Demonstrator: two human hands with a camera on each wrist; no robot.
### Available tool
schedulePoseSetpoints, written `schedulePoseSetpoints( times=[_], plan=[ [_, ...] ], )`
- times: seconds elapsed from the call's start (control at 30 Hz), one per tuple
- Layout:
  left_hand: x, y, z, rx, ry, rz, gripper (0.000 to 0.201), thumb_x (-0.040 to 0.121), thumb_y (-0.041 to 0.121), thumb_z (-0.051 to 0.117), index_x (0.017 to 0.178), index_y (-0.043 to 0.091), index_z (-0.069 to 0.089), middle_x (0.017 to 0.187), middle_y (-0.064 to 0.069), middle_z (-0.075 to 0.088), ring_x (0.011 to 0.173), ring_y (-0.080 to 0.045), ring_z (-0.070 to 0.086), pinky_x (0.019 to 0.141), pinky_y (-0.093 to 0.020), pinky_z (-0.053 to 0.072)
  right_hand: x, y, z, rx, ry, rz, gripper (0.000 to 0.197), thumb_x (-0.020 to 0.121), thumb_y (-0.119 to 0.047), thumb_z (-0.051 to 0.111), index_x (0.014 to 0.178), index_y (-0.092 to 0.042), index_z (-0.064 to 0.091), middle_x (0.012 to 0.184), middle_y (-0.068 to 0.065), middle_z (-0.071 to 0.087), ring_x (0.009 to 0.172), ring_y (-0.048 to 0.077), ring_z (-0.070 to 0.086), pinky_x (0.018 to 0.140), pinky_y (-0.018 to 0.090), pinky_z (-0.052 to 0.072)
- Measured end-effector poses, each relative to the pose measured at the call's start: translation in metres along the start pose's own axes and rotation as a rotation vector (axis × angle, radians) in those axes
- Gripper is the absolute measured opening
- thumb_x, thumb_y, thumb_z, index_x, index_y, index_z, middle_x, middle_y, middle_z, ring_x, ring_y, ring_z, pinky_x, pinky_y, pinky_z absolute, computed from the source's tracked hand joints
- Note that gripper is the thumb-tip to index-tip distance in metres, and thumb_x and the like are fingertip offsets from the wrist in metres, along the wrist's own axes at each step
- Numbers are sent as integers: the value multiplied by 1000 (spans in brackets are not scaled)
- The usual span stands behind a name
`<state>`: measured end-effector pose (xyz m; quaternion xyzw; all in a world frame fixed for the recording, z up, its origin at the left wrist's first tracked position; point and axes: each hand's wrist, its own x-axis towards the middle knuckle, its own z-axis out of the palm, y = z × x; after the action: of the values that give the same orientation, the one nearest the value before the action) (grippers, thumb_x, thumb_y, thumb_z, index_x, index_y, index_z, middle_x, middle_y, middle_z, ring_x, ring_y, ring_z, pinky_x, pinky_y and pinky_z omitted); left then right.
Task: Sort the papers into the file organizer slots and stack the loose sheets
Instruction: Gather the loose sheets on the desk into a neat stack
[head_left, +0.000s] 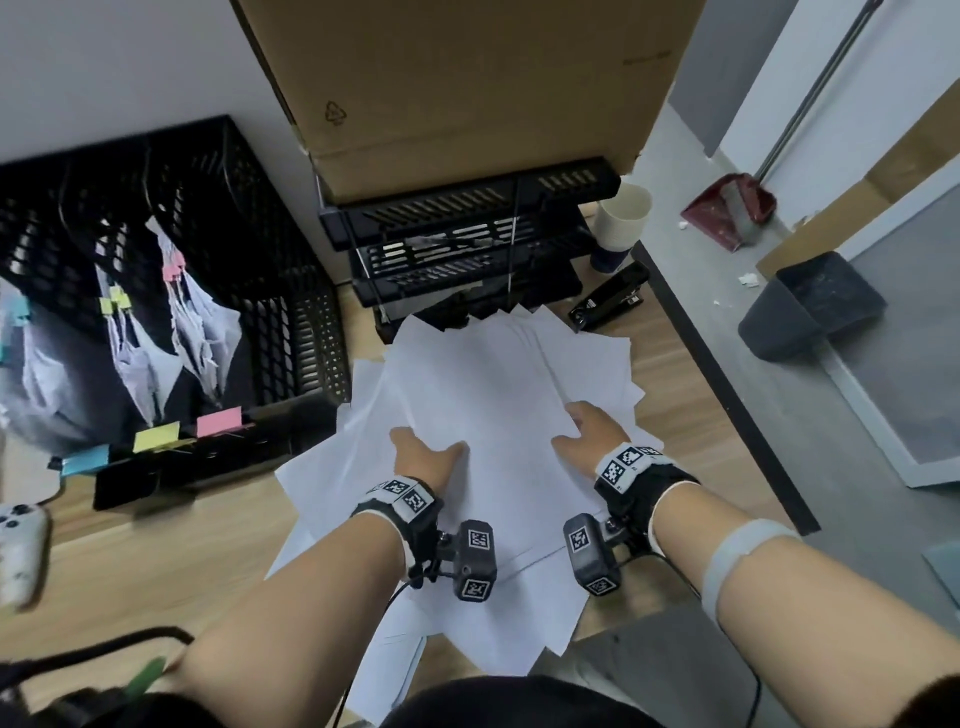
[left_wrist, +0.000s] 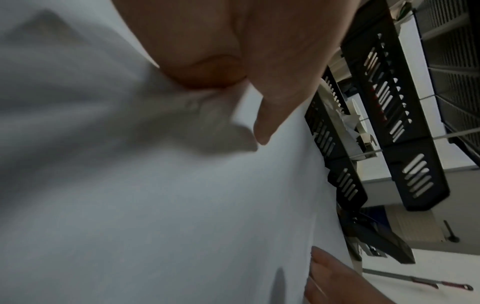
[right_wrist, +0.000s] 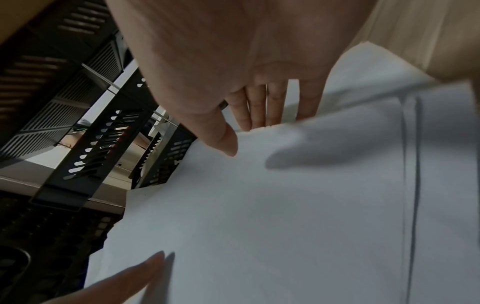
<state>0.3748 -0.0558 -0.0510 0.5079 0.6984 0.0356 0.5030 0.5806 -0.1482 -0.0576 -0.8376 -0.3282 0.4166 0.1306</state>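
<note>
Both forearms reach in from 6 o'clock, wrists strapped with marker-tagged camera bands. Left hand tucked into the fanned heap of loose white sheets at its 9 o'clock side; in the left wrist view thumb and fingers pinch a crumpled fold of paper between them. Right hand at the 3 o'clock side of the same heap, its thumb lying on top and its straight fingers slipped under a lifted edge, so gripping a few sheets from both faces. Heap spread untidily over the wooden desk, corners pointing every way, reaching from the desk's near edge up to the stacked black letter trays at 12 o'clock and overlapping their foot. Cardboard box resting on top of those trays. Black mesh file organizer at 10 o'clock, well left of the heap, with clipped paper bundles standing in its slots; blue, yellow and pink sticky tabs along its front lip. Black stapler at 1 o'clock, just beside the heap's far corner, and stacked paper cups behind it. White game controller at 8 o'clock near the desk's edge. Dark bin and red dustpan on the floor toward 2 o'clock.
</note>
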Motion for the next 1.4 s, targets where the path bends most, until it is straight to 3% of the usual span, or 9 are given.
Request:
schedulePoseSetpoints(
  times=[0.33,0.53,0.63,0.83,0.97,1.13,1.2,1.3,1.4],
  plan=[
    [10,-7,-8,-86,-59,36,20,88,8,60,107,14,63,112,-16,70,106,-35,65,99,-50,53,7,30,-21,-385,142,156,68,81,-35,61,143,-22,36,139,12,40,128,33,40,104,41,43],
    [15,-7,-14,-57,-74,56,30,91,9,58,121,10,61,118,-14,68,112,-35,61,103,-50,49,10,41,-21,-381,5,242,38,71,-34,63,105,-19,54,102,1,62,92,25,60,83,32,53],
    [19,-7,-17,-52,-67,80,29,90,7,59,119,14,60,121,-13,68,115,-35,61,105,-50,48,3,39,-24,-362,-71,140,20,83,-24,61,70,-19,46,78,-2,51,70,18,50,62,23,41],
    [17,3,-25,45,-51,123,38,94,5,56,131,6,56,127,-16,64,118,-36,59,104,-42,46,2,23,-47,-229,90,26,17,92,-11,53,101,-25,59,94,-5,54,84,22,57,75,25,48],
    [16,5,-33,101,-72,126,35,93,7,56,128,5,58,121,-17,65,104,-31,59,90,-33,45,6,1,-71,-222,209,-18,18,93,-14,51,97,-28,62,97,2,62,84,25,61,76,28,52],
    [29,-6,-34,-3,-179,131,64,61,39,75,121,21,62,116,-6,73,107,-29,69,99,-48,54,12,-11,-66,148,321,-167,12,89,-20,65,97,-25,71,102,-2,73,95,19,67,86,30,53],
    [34,-9,-32,-46,-145,126,64,66,40,74,124,18,61,119,-6,71,109,-30,67,101,-49,52,11,-6,-58,349,367,-33,26,82,-28,73,106,-21,67,108,0,70,96,21,66,85,31,52],
    [27,-2,-29,-104,-38,151,27,91,22,61,117,14,61,111,-7,71,105,-30,66,99,-44,52,3,10,-41,396,144,347,64,81,-31,71,135,-7,46,120,11,60,106,32,62,86,34,51],
    [24,5,-26,-142,47,229,14,98,22,56,97,9,60,81,-3,61,86,-25,57,79,-32,45,-3,24,-26,351,17,394,14,88,-8,51,101,-4,55,82,11,57,70,27,57,62,30,48]
  ],
)
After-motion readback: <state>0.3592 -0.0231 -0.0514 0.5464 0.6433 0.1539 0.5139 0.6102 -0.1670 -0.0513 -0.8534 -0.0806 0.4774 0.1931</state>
